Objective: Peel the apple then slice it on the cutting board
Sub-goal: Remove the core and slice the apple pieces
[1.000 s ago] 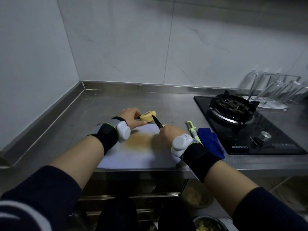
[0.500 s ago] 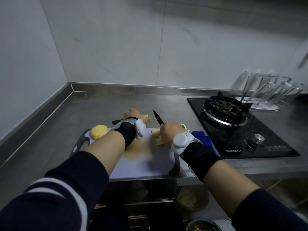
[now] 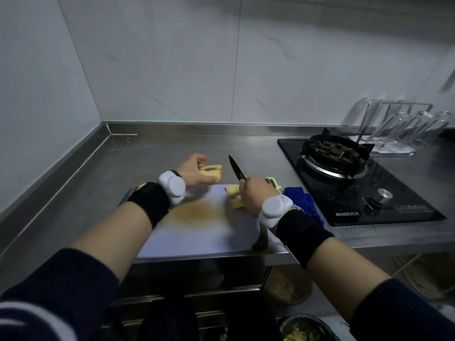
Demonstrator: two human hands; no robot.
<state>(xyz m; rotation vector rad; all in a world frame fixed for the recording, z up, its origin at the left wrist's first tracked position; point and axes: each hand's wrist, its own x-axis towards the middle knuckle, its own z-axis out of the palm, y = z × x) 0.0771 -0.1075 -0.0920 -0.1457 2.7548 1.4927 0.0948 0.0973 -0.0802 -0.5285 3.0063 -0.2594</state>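
My left hand (image 3: pixel 194 171) holds a peeled apple piece (image 3: pixel 212 170), cut face up with the core showing, just past the far edge of the white cutting board (image 3: pixel 197 232). My right hand (image 3: pixel 253 193) grips a black knife (image 3: pixel 236 170) with the blade pointing up and away, to the right of that piece. Two pale apple slices (image 3: pixel 232 189) lie on the board right beside my right hand, partly hidden by it. A brown juice stain marks the board's middle.
A green peeler (image 3: pixel 274 182) and a blue cloth (image 3: pixel 304 201) lie right of the board. A black gas hob (image 3: pixel 352 178) with its knob stands further right, a glass rack (image 3: pixel 398 129) behind it. Bowls of peelings (image 3: pixel 305 328) sit below the steel counter's front edge.
My left hand has lifted the apple piece into plain view beyond the board. The knife stays raised in my right hand. The camera has shifted, and the other peeled piece at the board's left is now hidden.
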